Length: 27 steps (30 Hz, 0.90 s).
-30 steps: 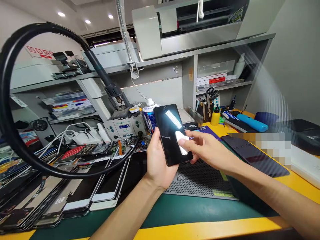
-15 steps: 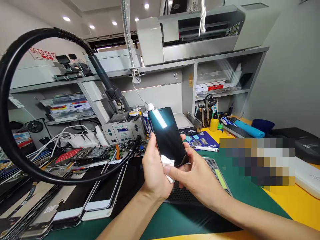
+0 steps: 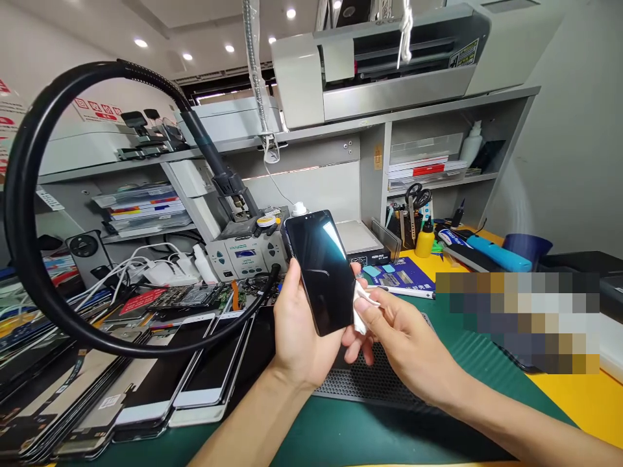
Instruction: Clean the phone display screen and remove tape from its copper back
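Observation:
A black smartphone [image 3: 325, 279] is held up at a tilt in my left hand [image 3: 299, 337], its glossy screen facing me and reflecting a bright light. My left thumb lies along its left edge, and fingertips wrap the right edge from behind. My right hand [image 3: 403, 334] pinches a folded white wipe [image 3: 361, 310] between thumb and fingers. The wipe is at the phone's lower right edge; whether it touches the glass I cannot tell. Beneath both hands lies a dark perforated pad [image 3: 360, 383] on a green mat [image 3: 272, 434].
Stacked phones and screens [image 3: 195, 363] fill the left side, under a looping black hose [image 3: 14, 194]. A grey control unit [image 3: 246, 256] stands behind them. To the right are a yellow bottle [image 3: 425, 239], a pen [image 3: 409, 292] and a blue tool [image 3: 499, 251].
The wipe in my right hand has moved from the phone's lower left corner to its lower right edge. The phone has turned slightly, shifting the reflection right. The view has shifted a little.

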Each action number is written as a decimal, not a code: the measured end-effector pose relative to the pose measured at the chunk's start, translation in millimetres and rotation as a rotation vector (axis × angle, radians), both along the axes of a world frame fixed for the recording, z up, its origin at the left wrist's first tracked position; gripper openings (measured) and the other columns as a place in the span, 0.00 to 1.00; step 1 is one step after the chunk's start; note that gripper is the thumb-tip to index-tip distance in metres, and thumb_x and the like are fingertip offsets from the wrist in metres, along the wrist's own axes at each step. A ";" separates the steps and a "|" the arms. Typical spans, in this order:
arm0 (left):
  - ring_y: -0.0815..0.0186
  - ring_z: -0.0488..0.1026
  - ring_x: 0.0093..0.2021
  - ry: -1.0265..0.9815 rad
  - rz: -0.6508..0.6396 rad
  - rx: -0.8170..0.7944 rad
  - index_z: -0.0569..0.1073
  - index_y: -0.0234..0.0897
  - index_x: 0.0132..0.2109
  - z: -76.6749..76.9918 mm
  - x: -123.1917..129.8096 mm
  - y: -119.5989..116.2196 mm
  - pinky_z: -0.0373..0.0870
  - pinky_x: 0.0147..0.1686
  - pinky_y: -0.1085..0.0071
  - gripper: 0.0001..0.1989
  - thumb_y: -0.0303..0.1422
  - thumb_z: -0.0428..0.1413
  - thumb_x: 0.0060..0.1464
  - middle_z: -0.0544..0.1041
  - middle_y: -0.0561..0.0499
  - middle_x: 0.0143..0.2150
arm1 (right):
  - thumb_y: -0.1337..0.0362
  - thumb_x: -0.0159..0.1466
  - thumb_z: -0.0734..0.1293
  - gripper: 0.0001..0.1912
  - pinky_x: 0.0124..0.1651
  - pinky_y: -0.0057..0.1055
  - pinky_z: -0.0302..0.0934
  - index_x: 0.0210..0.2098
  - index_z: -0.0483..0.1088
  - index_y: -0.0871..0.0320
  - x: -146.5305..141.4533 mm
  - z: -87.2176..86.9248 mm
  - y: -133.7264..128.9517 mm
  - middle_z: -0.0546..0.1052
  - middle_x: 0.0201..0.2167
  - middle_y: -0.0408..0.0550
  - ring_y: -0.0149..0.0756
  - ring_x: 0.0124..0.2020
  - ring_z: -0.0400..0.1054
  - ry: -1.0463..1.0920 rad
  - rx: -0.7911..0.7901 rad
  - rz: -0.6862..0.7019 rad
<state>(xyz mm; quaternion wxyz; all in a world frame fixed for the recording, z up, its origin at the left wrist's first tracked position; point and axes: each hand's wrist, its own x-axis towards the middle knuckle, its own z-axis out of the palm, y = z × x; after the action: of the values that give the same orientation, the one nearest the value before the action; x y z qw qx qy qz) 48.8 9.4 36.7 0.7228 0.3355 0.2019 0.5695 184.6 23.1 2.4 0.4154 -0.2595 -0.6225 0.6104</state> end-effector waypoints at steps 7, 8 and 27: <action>0.58 0.74 0.25 -0.016 0.011 0.021 0.74 0.28 0.52 3.1 -3.5 -5.5 0.68 0.17 0.65 0.38 0.54 0.32 0.63 0.77 0.38 0.43 | 0.51 0.70 0.61 0.15 0.27 0.27 0.63 0.39 0.66 0.57 1.9 3.4 2.4 0.78 0.29 0.46 0.33 0.26 0.73 0.010 0.000 0.012; 0.59 0.73 0.25 -0.014 0.021 0.033 0.74 0.28 0.52 4.0 -4.0 -6.5 0.68 0.18 0.65 0.39 0.54 0.32 0.63 0.77 0.37 0.44 | 0.51 0.70 0.62 0.15 0.27 0.27 0.63 0.40 0.66 0.57 2.2 4.5 3.3 0.78 0.29 0.46 0.33 0.27 0.73 0.006 -0.004 0.006; 0.47 0.79 0.44 -0.098 0.144 0.016 0.77 0.27 0.49 8.8 -7.4 -4.1 0.77 0.37 0.57 0.39 0.56 0.36 0.61 0.81 0.36 0.44 | 0.52 0.63 0.70 0.15 0.31 0.27 0.62 0.33 0.71 0.59 3.1 3.5 4.4 0.77 0.27 0.45 0.32 0.28 0.66 -0.017 -0.128 0.036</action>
<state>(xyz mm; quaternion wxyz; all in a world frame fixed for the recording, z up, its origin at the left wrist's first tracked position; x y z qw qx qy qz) 41.4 5.4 45.5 0.6864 0.2974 0.1852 0.6373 187.7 27.5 5.9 0.3817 -0.2793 -0.5903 0.6540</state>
